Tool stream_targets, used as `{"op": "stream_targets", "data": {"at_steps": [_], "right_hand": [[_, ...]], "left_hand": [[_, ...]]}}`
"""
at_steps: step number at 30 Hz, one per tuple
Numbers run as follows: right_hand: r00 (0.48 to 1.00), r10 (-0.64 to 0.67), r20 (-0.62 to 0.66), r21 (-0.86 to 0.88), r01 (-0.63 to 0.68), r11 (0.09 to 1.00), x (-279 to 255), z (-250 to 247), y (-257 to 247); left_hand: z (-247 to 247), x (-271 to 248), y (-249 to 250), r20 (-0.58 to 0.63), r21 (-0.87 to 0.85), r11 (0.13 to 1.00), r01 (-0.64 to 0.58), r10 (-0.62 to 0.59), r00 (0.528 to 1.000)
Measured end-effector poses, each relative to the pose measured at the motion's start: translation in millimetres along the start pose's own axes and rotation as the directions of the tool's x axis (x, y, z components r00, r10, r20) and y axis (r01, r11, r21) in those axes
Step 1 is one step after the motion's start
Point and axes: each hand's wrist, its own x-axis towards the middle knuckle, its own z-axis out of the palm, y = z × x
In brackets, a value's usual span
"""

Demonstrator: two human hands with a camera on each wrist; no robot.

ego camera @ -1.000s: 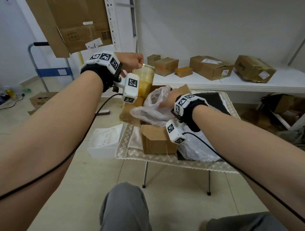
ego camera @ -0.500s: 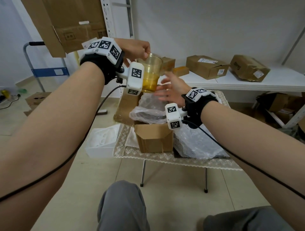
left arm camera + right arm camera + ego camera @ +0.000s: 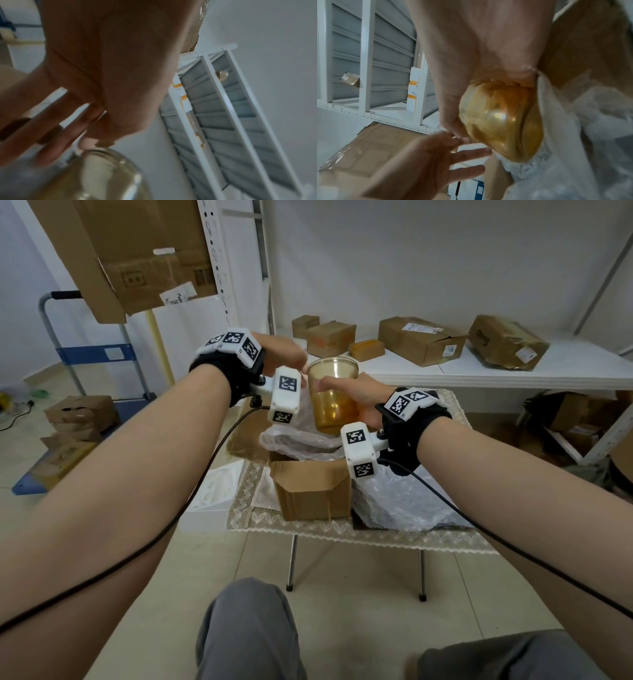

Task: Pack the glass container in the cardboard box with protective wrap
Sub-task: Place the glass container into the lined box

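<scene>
The right hand wraps its fingers round the amber glass container, above the cardboard box. The left hand, fingers spread, sits beside its rim. No label is legible.

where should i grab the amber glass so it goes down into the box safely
Wrap the lower body of the amber glass from its right side, as the right hand does. It is upright, tapered and open-topped, so a side grip leaves the base free to enter the cardboard box below.

Glossy amber glass container; matt cardboard box; crinkled plastic wrap.
</scene>
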Motion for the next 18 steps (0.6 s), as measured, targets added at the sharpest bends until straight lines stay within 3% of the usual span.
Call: {"op": "stream_targets", "data": {"at_steps": [3, 5, 7, 13, 18], "right_hand": [[0.999, 0.025, -0.021, -0.072, -0.026, 0.997, 23, 2, 7], [0.999, 0.04, 0.031, -0.111, -0.036, 0.993, 6, 8, -3], [0.995, 0.064, 0.083, -0.211, -0.045, 0.976, -26, 12, -17], [0.996, 0.062, 0.061, -0.539, -0.02, 0.842, -35, 19, -23], [0.986, 0.118, 0.117, -0.593, -0.026, 0.805, -24, 27, -22]], "left_hand": [[0, 41, -31, 0.09, 0.227, 0.973, 0.037, -0.059, 0.994], [7, 48, -38, 0.039, 0.408, 0.912, 0.045, -0.066, 0.997], [16, 43, -37, 0.011, 0.483, 0.874, 0.055, -0.068, 0.998], [32, 57, -51, 0.13, 0.501, 0.865, -0.026, -0.046, 0.99], [31, 92, -65, 0.262, 0.39, 0.918, -0.066, -0.042, 0.964]]}}
